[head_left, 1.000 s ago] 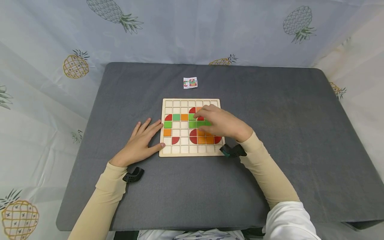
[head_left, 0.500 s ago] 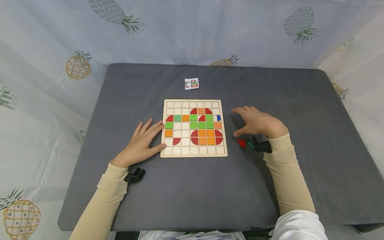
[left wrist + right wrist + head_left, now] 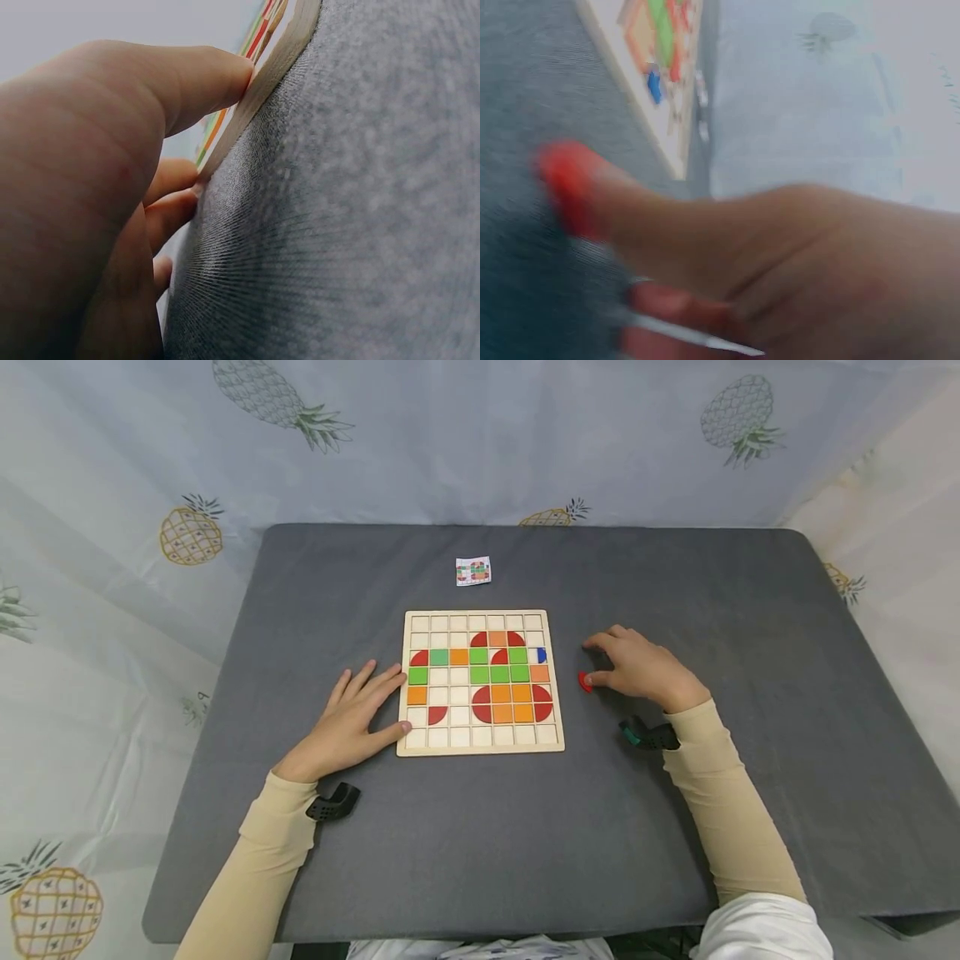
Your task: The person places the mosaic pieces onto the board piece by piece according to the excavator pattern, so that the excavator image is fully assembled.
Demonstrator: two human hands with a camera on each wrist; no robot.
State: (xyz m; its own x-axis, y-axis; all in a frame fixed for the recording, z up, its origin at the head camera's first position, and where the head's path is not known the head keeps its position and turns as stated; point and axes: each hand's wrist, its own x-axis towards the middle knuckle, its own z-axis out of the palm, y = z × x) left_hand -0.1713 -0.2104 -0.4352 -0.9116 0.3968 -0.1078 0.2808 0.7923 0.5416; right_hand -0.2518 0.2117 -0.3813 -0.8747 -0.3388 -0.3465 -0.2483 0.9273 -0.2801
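Observation:
A square wooden grid board (image 3: 450, 737) lies on the table with red, green, orange, salmon, teal and blue pieces in its cells. My left hand (image 3: 341, 722) lies flat with spread fingers, its thumb and fingertips touching the board's left edge. In the left wrist view, the thumb (image 3: 206, 75) rests against the wooden rim. To the right of the board is my right hand (image 3: 645, 668), its thumb tip touching a small red piece (image 3: 582, 682) on the cloth. Thumb and index finger stand apart. The right wrist view is blurred; the red piece (image 3: 564, 176) shows at the thumb tip.
A small printed card (image 3: 473, 571) with a coloured grid pattern lies behind the board. The grey cloth table (image 3: 712, 593) extends to both sides. A pineapple-print curtain (image 3: 450, 435) hangs at the back and sides.
My right hand has left the board and moved right. The red piece, earlier beside the right wrist, is now farther forward at the thumb. The left hand stays at the board's edge.

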